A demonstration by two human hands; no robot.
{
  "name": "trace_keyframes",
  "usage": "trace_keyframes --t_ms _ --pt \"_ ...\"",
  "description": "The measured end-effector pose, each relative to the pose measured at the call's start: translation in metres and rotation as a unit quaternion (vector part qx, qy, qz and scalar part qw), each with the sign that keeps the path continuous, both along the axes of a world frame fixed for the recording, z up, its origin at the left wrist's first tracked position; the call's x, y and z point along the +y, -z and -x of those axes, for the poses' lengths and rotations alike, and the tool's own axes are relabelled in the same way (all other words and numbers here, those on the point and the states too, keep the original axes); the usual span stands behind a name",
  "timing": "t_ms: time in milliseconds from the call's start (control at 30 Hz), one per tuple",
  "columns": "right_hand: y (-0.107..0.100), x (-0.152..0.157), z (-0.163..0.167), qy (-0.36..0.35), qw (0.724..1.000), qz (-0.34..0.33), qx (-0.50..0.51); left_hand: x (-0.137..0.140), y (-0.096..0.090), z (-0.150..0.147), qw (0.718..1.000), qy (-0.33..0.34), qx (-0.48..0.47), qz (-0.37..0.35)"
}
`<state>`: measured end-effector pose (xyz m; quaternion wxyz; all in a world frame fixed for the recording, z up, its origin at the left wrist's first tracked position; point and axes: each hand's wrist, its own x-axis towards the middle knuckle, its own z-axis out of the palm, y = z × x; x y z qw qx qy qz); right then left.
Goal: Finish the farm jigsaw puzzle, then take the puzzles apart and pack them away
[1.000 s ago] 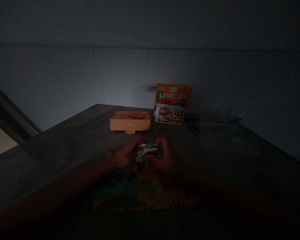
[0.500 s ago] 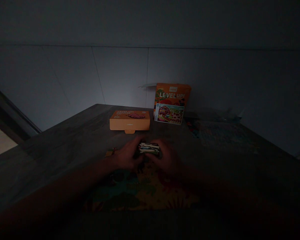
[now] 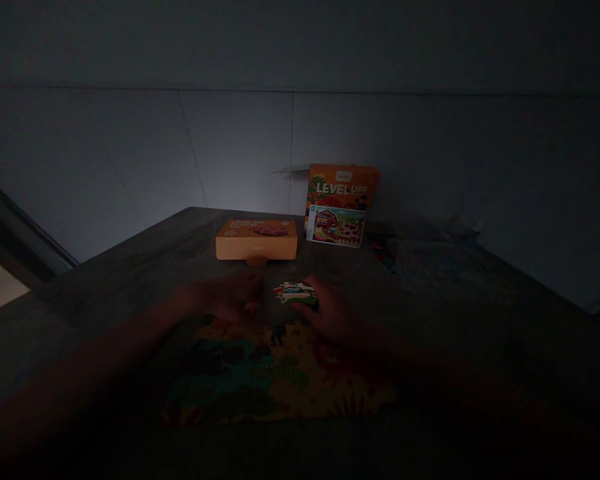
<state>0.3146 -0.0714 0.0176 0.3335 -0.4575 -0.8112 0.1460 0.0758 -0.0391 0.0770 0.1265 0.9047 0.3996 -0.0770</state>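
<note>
My right hand [image 3: 333, 308] is closed around a stack of puzzle pieces [image 3: 297, 293], their cut edges white, blue and green, just above the far edge of a partly assembled jigsaw puzzle [image 3: 280, 380]. To the left of the stack and apart from it is my left hand [image 3: 227, 297], smeared by motion. Its fingers look curled, with a small reddish patch near their tips that I cannot make out. The puzzle lies flat and shows dark animals, green plants and yellow ground in dim light.
An orange puzzle box [image 3: 257, 248] lies flat beyond the hands, its front tab sticking out. Behind it to the right stands a taller orange box [image 3: 343, 187] with a farm picture card [image 3: 336, 227] leaning on it. Clear plastic wrapping [image 3: 435, 260] lies at the right.
My left hand has come away from the stack and moved left, over where a loose orange piece lay. The right hand keeps the stack, which is now tilted more.
</note>
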Motion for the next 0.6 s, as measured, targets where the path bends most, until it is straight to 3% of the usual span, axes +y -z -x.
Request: trace_keyframes --t_ms 167,433,600 --pt "0.0 -0.001 0.0 -0.004 1.0 -0.01 -0.017 0.002 -0.004 0.011 0.998 -0.001 0.05 0.043" --pt "0.004 0.003 -0.001 -0.01 0.999 -0.026 -0.038 -0.007 -0.004 -0.005 0.994 -0.032 -0.067 0.075" --pt "-0.007 -0.01 -0.003 -0.004 0.99 -0.136 0.036 -0.013 0.004 -0.021 0.988 -0.049 -0.129 0.073"
